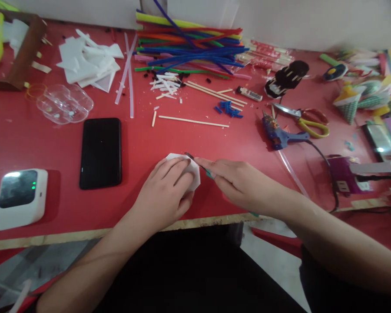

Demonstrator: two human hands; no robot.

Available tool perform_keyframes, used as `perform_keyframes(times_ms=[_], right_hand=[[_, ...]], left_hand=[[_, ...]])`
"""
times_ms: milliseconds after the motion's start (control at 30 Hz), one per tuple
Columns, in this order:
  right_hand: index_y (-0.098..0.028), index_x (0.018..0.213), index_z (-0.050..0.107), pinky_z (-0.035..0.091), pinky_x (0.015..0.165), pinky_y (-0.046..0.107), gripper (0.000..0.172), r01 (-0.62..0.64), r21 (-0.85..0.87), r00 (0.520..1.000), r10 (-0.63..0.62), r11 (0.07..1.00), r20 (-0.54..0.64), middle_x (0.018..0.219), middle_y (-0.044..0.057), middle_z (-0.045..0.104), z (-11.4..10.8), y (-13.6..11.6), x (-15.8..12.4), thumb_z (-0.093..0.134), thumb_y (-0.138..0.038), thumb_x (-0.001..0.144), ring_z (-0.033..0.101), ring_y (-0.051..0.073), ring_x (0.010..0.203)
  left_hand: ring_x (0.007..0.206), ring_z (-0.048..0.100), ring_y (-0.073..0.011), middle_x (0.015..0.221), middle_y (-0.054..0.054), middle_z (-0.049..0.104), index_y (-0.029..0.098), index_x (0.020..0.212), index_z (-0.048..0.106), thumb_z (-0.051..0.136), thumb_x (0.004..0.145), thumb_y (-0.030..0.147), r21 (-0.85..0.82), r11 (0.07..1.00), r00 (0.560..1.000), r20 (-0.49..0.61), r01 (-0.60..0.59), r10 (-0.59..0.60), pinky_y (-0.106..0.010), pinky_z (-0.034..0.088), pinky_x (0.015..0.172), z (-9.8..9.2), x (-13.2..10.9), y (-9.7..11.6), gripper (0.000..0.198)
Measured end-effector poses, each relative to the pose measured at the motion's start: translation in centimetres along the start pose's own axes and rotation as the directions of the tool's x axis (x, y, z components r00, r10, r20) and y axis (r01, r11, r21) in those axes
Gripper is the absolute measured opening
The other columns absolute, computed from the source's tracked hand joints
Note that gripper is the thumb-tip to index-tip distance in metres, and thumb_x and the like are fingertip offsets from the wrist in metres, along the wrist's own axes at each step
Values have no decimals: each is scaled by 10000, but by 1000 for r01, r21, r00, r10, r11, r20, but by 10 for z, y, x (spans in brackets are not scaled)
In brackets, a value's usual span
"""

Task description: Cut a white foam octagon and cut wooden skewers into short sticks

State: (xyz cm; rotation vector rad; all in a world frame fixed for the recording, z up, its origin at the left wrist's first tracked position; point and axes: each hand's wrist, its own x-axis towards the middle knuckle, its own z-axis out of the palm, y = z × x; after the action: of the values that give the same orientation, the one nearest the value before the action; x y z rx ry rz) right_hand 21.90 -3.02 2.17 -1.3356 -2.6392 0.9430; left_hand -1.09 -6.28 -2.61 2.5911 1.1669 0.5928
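My left hand bends over a flat white many-sided piece, its fingers holding it near the front of the red table; whether it is card or foam I cannot tell. Much of the piece is hidden under the hand. In my right hand is a cutter knife with a dark blade and some teal on the handle, most of which the fingers cover. The forefinger stretches along the knife, and the blade tip is at the far right edge of the white piece. Beyond lies a thin wooden stick.
A black phone and a white device lie left. To the right are a blue glue gun with its cable, and pliers. Behind are pipe cleaners, white scraps, blue bits and a clear plastic tray.
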Motion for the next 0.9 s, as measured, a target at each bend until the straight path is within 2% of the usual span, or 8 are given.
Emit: perform_keyframes(times_ms=[167,367,533,767,900], right_hand=[[-220,1535,477,561,856,353,530,9,-5,1000,-9,1000,-10,1128,90,747,1,-2,0,375,-183,1016,706,192,918],[-177,1544,460,552,770,336,540,1,-53,1000,0,999,9,1051,97,741,0,-4,1,374,-175,1011,679,190,832],[-164,1538,465,543,791,331,538,13,-52,1000,-14,999,-14,1060,99,735,0,-5,0,363,-163,1010,677,186,851],[-153,1541,459,543,781,357,551,12,-71,1000,-11,997,14,1000,97,726,1,-7,2,368,-151,998,672,209,847],[-149,1535,466,541,813,359,546,13,-52,1000,-13,999,5,1052,104,731,1,-7,2,365,-144,998,677,206,880]], left_hand=[[1310,540,-364,1363,-198,612,80,1161,649,577,897,203,0,1000,1000,0,0,0,-540,432,1155,1,1,-1,299],[1312,541,-368,1363,-199,613,81,1169,647,577,902,211,1,1000,1000,3,-2,2,-543,436,1151,1,1,-2,305],[1312,543,-356,1357,-196,621,88,1177,644,571,904,204,1,1000,1000,-2,-1,1,-543,438,1152,0,0,0,306],[1327,532,-369,1364,-201,611,81,1159,650,571,900,200,0,1000,1000,-6,-2,2,-545,428,1159,1,1,-1,296],[1324,535,-369,1360,-202,614,85,1152,651,577,895,196,-8,1000,1000,-10,-2,1,-547,435,1154,1,1,-1,289]])
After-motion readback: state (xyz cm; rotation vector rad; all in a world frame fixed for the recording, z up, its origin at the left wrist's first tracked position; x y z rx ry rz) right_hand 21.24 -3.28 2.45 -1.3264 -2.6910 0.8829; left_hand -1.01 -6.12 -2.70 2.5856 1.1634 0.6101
